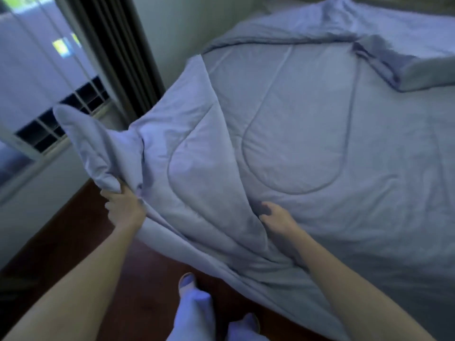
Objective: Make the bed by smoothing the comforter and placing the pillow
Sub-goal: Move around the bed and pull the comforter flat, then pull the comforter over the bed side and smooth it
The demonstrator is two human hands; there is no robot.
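A pale blue quilted comforter [307, 134] covers the bed, with stitched oval seams across its top. Its near left corner is lifted off the bed and bunched. My left hand [124, 205] is shut on that raised corner, holding it up over the floor. My right hand [278, 221] grips a fold along the comforter's near edge, with the fingers tucked into the crease. At the far right, part of the comforter is folded back in a thick flap [403, 70]. No pillow is in view.
A dark reddish wooden floor [81, 242] lies between me and the bed. A window [37, 77] with a dark curtain [118, 50] stands at the left. My legs in light trousers [194, 313] are at the bottom middle, close to the bed's edge.
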